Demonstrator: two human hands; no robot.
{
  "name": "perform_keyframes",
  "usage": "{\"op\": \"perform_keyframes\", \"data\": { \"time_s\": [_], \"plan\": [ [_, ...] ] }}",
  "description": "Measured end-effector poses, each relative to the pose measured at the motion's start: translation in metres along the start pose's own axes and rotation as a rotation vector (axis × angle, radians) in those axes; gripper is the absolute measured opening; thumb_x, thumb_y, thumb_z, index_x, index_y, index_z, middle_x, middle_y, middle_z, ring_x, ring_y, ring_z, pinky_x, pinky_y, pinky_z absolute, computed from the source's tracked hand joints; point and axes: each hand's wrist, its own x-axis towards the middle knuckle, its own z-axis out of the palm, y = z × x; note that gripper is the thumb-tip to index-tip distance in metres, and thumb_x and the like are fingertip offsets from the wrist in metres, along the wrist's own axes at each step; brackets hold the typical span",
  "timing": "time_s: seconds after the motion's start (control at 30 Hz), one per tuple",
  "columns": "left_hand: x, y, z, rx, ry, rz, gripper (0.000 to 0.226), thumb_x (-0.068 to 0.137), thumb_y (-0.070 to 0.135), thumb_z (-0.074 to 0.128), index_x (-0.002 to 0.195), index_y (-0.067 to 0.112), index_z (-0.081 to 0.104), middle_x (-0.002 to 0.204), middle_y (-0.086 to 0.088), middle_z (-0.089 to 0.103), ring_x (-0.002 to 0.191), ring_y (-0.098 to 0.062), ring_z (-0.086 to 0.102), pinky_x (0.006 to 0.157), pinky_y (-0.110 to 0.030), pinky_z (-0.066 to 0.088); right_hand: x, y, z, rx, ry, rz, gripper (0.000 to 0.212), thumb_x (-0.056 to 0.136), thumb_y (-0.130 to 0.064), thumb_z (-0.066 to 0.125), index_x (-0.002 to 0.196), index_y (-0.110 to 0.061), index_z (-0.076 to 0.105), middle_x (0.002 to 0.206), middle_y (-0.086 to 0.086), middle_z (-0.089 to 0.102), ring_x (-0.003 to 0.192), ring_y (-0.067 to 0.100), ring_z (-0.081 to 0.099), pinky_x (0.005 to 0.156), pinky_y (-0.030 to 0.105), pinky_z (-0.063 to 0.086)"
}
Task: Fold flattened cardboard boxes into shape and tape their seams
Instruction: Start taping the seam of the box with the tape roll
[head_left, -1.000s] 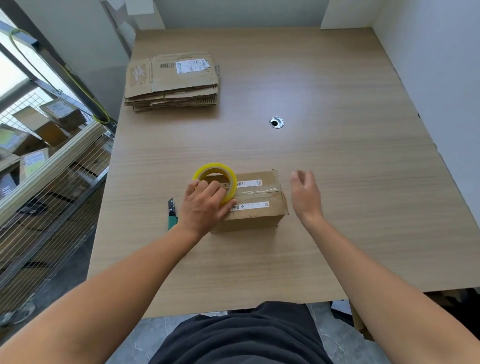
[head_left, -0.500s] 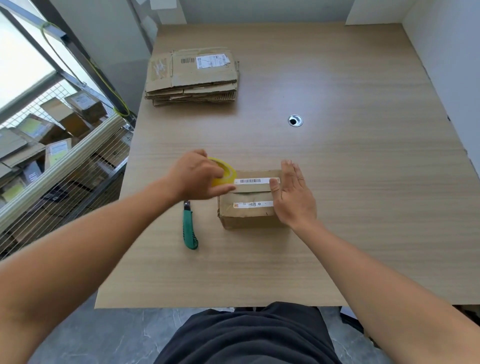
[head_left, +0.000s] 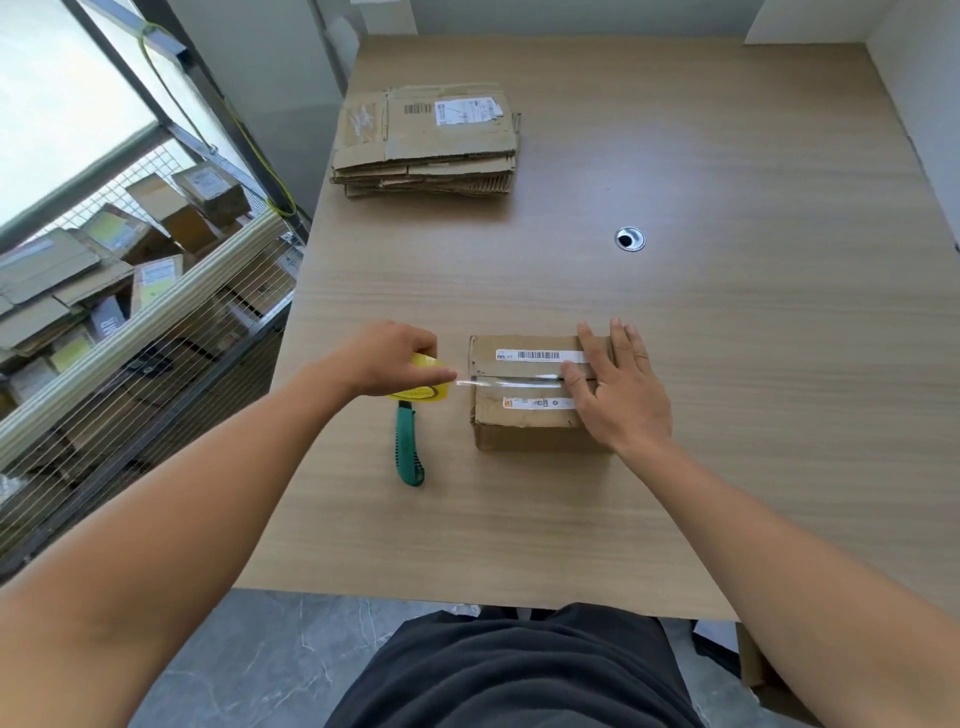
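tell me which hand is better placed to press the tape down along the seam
Right. The right hand lies flat on the cardboard box, thumb on the tape strip over the seam. The left hand grips the yellow tape roll off the box's left side, holding the strip taut.

tape roll (head_left: 422, 382) – yellow | knife (head_left: 409, 448) – green | box (head_left: 524, 395) brown, white barcode labels | table (head_left: 727, 415) light woodgrain

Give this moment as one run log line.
step: taping box | left hand: grips tape roll, left of box | right hand: presses tape onto box | knife: on table
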Motion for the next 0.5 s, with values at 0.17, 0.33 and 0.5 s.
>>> {"op": "perform_keyframes", "data": {
  "time_s": [0.17,0.33,0.5],
  "plan": [
    [0.004,0.005,0.016,-0.008,0.056,-0.066,0.047,0.086,0.066,0.061,0.123,0.036,0.059,0.103,0.001,0.067,0.095,-0.024,0.061,0.077,-0.033,0.042,0.001,-0.001,0.0,-0.045,-0.005,-0.003,0.068,0.091,-0.078,0.005,0.154,-0.056,-0.009,0.17,-0.007,-0.008,0.155,0.01,-0.017,0.124,0.041,0.021],
    [0.008,0.006,0.023,-0.018,-0.034,-0.02,0.068,0.093,0.062,0.053,0.15,0.061,0.014,0.101,0.003,0.067,0.104,-0.028,0.063,0.079,-0.031,0.039,0.001,-0.001,0.0,-0.082,-0.03,0.005,0.069,0.09,-0.079,0.003,0.153,-0.055,-0.015,0.17,-0.005,-0.011,0.155,0.012,-0.018,0.124,0.043,0.021],
    [0.014,0.008,0.032,-0.024,-0.061,0.044,0.066,0.098,0.058,0.047,0.139,0.073,-0.004,0.123,-0.005,0.068,0.111,-0.03,0.061,0.08,-0.031,0.037,0.01,-0.003,-0.005,-0.151,-0.156,0.04,0.073,0.092,-0.075,0.006,0.153,-0.049,-0.023,0.168,-0.003,-0.023,0.153,0.014,-0.026,0.126,0.052,0.002]
  ]
}}
